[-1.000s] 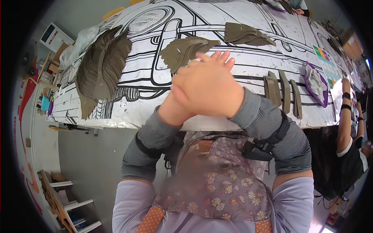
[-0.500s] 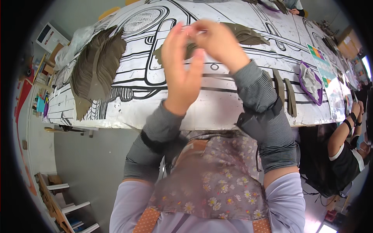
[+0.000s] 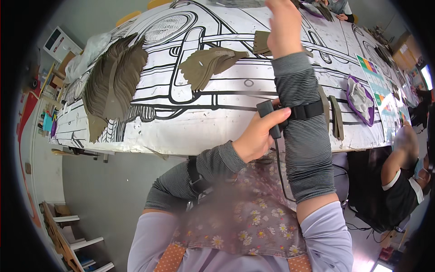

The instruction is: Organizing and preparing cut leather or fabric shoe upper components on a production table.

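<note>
My left hand (image 3: 256,138) is closed on a small black box (image 3: 269,118) with a cable, beside the black strap (image 3: 306,111) around my right forearm. My right hand (image 3: 285,29) is raised over the far part of the table, reaching the picture's top edge; it holds nothing visible, and its fingers look stretched out, their tips partly cut off. Just left of it lie a small stack of brown strips (image 3: 261,43) and a fanned brown bundle (image 3: 208,65). A larger fanned pile of thin brown strips (image 3: 115,77) lies at the table's left.
The table (image 3: 176,136) has a white top with black line drawings. At right are long brown strips (image 3: 336,118), a purple-rimmed tray (image 3: 372,119) with crumpled white material, and a coloured sheet (image 3: 379,77). A person (image 3: 401,181) sits at right; another person's hand (image 3: 342,17) shows at the far side.
My hands, held together over the table before, have parted. My left hand has come down to the box by my right forearm; my right hand has moved up and right.
</note>
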The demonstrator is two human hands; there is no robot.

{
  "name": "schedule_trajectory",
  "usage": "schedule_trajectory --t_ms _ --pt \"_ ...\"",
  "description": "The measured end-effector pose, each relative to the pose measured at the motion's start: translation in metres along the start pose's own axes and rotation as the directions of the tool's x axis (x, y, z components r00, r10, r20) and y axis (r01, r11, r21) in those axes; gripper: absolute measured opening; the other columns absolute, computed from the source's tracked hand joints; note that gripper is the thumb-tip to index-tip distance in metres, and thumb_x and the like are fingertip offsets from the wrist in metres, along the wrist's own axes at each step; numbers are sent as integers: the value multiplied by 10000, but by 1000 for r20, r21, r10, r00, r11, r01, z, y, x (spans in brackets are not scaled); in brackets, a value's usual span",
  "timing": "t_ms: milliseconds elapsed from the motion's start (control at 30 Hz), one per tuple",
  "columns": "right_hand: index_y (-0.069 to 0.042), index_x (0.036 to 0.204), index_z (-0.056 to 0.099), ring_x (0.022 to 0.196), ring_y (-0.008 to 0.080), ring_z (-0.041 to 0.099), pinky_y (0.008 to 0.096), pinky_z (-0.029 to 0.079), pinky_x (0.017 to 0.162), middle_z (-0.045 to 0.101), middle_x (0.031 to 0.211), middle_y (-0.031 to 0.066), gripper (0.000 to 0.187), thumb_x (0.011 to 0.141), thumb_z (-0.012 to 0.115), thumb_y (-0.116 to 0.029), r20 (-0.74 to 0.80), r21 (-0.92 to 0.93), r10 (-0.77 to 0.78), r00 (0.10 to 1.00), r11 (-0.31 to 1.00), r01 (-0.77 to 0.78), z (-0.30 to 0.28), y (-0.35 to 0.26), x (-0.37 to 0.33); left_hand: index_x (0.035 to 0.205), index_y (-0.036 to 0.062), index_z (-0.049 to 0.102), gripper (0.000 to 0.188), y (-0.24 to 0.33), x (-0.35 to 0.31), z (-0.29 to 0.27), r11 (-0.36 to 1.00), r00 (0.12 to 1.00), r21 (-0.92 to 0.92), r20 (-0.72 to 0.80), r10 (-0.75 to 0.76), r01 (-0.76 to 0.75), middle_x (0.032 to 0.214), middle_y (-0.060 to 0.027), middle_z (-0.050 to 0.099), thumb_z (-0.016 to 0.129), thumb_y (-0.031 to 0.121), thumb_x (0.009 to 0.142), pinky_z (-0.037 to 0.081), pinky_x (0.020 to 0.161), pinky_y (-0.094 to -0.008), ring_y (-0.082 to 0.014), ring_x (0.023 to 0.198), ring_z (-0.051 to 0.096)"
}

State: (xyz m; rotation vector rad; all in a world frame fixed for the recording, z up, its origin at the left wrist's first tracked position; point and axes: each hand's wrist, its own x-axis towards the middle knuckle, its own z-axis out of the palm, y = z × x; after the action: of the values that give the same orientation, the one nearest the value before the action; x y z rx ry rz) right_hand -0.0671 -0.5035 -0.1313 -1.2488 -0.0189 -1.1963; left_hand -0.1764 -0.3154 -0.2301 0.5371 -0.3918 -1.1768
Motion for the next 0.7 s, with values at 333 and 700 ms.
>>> schedule_trajectory --t_ms 333,700 --pt "-32 950 633 881 178 615 339 502 852 674 949 65 150 969 572 -167 3 878 435 901 429 -210 -41 -13 -1 1306 7 599 382 11 -8 -1 970 985 213 95 -144 121 1235 -39 664 654 207 985 478 970 -298 -116 1116 609" --pt "-16 822 652 759 160 624 300 498 747 676 787 44 312 1016 589 -252 -46 -36 -83 995 996 82 6 -28 -44 1310 31 611 373 10 -6 -13 951 982 247 -29 -185 186 1264 -28 664 619 252 1009 464 1008 -331 -136 1149 610"
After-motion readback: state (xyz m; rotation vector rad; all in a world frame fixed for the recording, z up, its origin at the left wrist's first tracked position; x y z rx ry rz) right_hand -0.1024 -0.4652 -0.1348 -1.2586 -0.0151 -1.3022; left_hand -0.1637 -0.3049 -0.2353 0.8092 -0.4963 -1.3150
